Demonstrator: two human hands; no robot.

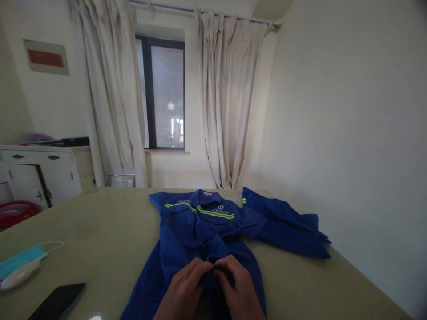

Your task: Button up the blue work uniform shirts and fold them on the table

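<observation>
A blue work jacket (180,224) with yellow-green stripes lies face up on the table, its collar toward the far edge and its lower part toward me. My left hand (187,284) pinches the fabric near the lower front edge. Close beside it, my right hand (238,282) pinches the same bit of fabric, fingertips nearly meeting those of the left. Between the fingers a fold of cloth stands raised; whether a button is there is hidden. To the right, a second folded blue garment (287,224) touches the jacket's sleeve.
On the left of the table (110,235) lie a black phone (58,302), a light-blue face mask (25,260) and a white rounded object (20,274). A white cabinet (60,173) and a red basin (18,213) stand beyond. The wall (350,133) borders the table's right side.
</observation>
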